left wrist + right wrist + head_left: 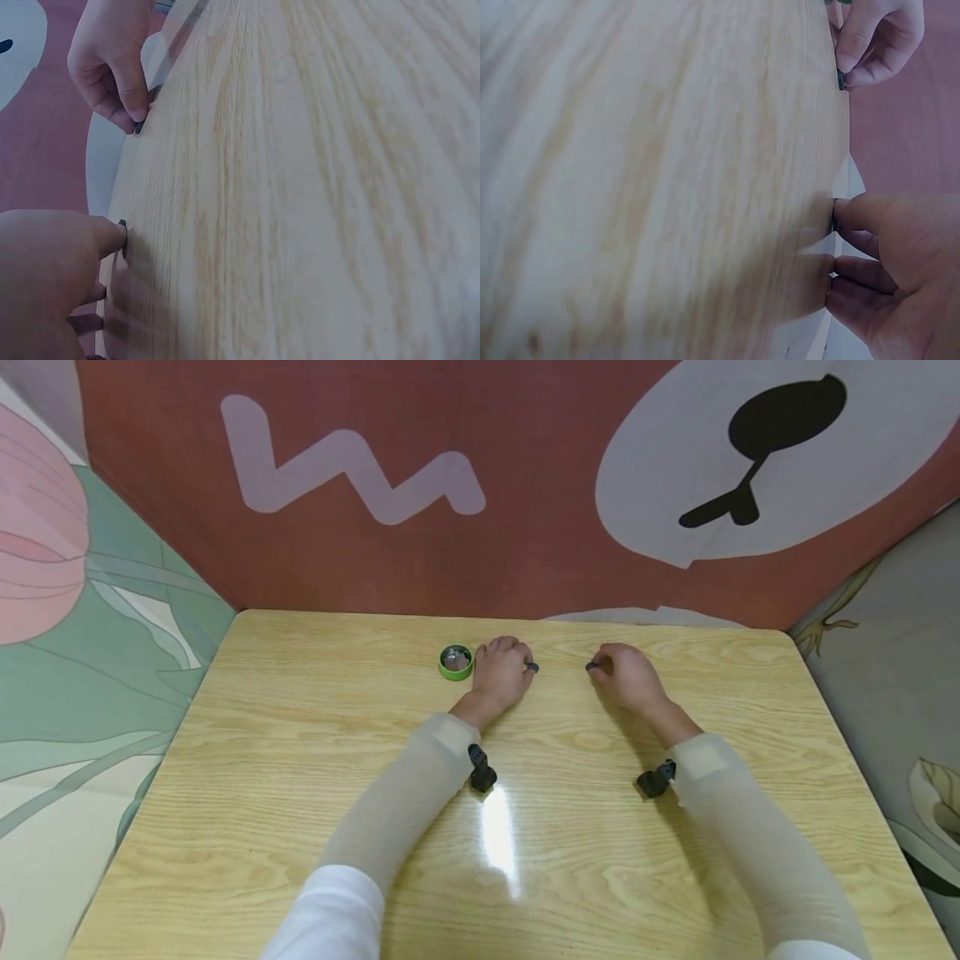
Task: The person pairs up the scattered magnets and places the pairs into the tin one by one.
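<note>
Near the far edge of the wooden table, my left hand (504, 675) pinches a small dark disc-like piece (532, 667) between thumb and finger. A short way to the right, my right hand (630, 677) pinches a similar small dark piece (591, 667). A gap of bare wood separates the two pieces. In the left wrist view, the left hand's dark piece (124, 234) shows thin and edge-on, close over the tabletop. The right hand's dark piece (835, 215) sits at the fingertips in the right wrist view, its other fingers resting on the wood.
A small round green tin (455, 674) stands just left of the left hand, with something greyish inside. The light wooden table (315, 760) meets a red patterned wall hanging (525, 560) at its far edge. A black wrist camera (483, 775) sits on each sleeve.
</note>
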The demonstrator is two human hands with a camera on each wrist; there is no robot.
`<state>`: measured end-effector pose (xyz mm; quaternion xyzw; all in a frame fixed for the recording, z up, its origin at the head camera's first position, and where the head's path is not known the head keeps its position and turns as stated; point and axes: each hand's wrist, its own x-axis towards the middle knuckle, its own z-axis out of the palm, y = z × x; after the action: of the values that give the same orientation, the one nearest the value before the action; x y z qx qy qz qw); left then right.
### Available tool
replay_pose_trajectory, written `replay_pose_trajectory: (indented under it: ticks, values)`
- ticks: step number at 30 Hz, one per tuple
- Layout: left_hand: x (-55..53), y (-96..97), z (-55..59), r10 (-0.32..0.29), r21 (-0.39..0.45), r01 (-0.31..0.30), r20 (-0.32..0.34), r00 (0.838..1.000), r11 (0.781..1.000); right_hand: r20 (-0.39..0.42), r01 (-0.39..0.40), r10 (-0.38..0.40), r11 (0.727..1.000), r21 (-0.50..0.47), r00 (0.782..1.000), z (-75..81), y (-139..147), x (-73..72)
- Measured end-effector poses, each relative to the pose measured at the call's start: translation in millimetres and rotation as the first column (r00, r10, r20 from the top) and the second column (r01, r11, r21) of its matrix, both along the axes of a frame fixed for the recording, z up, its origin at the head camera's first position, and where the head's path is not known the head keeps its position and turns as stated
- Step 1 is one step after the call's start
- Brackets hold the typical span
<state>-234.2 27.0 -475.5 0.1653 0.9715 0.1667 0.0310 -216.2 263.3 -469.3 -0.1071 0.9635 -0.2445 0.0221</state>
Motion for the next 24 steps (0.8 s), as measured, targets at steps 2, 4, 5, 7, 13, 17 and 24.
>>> replay_pose_trajectory:
  ticks: [2, 4, 5, 7, 13, 17, 24]
  values:
    - [0.0, 0.2, 0.0, 0.003, -0.007, -0.003, 0.004, 1.000, 1.000, -0.001, 0.006, -0.006, 1.000, 0.005, 1.000, 0.0, -0.6, -0.6]
    - [0.0, 0.4, 0.3, 0.004, -0.013, -0.004, 0.010, 1.000, 1.000, 0.005, 0.013, -0.013, 1.000, 0.008, 1.000, 0.1, -1.1, -1.1]
    - [0.0, 0.5, 0.5, 0.005, -0.016, -0.005, 0.012, 1.000, 1.000, 0.007, 0.017, -0.017, 1.000, 0.012, 1.000, 0.3, -1.4, -1.3]
    - [0.1, 0.8, 1.1, 0.006, -0.018, -0.005, 0.019, 1.000, 1.000, 0.013, 0.024, -0.024, 1.000, 0.019, 1.000, 0.8, -1.8, -1.7]
    - [0.6, 1.6, 2.7, 0.004, -0.019, -0.004, 0.029, 1.000, 1.000, 0.006, 0.031, -0.031, 0.999, 0.039, 0.999, 2.7, -2.5, -2.1]
    - [0.1, 2.1, 2.3, -0.001, -0.011, 0.001, 0.031, 1.000, 1.000, 0.000, 0.028, -0.028, 0.999, 0.041, 1.000, 2.8, -2.0, -2.1]
    - [-0.6, 2.8, 2.5, -0.007, 0.007, 0.007, 0.041, 0.999, 1.000, -0.011, 0.023, -0.023, 0.999, 0.034, 1.000, 1.7, -1.7, -1.1]
